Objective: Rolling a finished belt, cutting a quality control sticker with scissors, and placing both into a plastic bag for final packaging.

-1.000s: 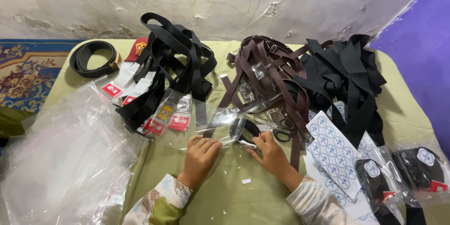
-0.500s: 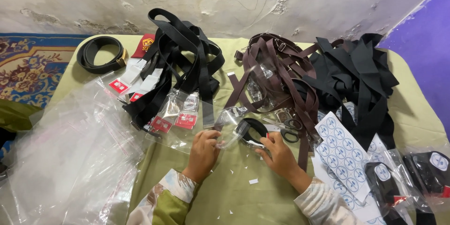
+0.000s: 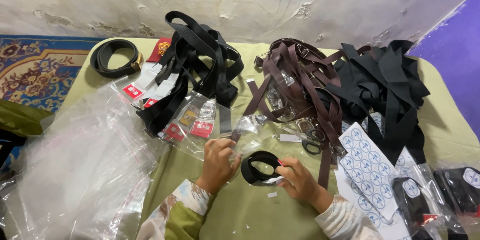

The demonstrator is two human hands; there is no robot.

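Black coiled belt (image 3: 260, 167) in clear plastic bag (image 3: 246, 129), right hand (image 3: 299, 181) fingers pinching it, left hand (image 3: 219, 162) fingers curled on bag.

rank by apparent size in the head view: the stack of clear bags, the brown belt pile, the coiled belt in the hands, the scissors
1. stack of clear bags, though nearest the camera
2. brown belt pile
3. coiled belt
4. scissors

Clear plastic bags (image 3: 80, 170) lie piled at the left. Small red-and-white labels (image 3: 133, 90) and a red tag (image 3: 202, 128) sit among the black belts (image 3: 200, 65). A white sheet of round blue-and-white stickers (image 3: 367, 162) lies at right, beside clear packets of black rolled belts (image 3: 462, 187).
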